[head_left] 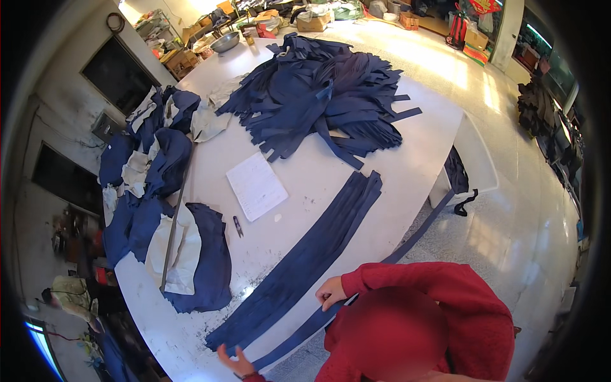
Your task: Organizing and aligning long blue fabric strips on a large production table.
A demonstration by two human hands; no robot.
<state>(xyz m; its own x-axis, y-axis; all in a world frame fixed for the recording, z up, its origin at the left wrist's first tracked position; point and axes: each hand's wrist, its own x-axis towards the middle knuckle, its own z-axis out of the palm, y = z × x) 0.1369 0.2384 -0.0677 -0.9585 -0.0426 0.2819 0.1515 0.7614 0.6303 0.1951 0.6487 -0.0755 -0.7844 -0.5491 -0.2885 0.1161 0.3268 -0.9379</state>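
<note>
A long navy fabric strip [289,344] runs along the near table edge. My right hand [331,293] is closed on it, fingers curled over the cloth. At the strip's near left end is my left hand [238,363], its fingers spread apart and the strip's end beside the wrist. Whether that hand touches the strip, I cannot tell. Just beyond both hands lies a flat bundle of navy strips [296,264], stretched diagonally across the table. Past my right arm, a further length of strip [423,228] leads up toward a white bin. My red sleeve hides part of the cloth.
A big heap of navy strips [318,95] covers the table's far part. Piled navy and pale cloth pieces [213,261] line the left side, with a thin bar across them. A notebook [257,186] and thread snips [238,226] lie between. The white bin [480,159] stands right.
</note>
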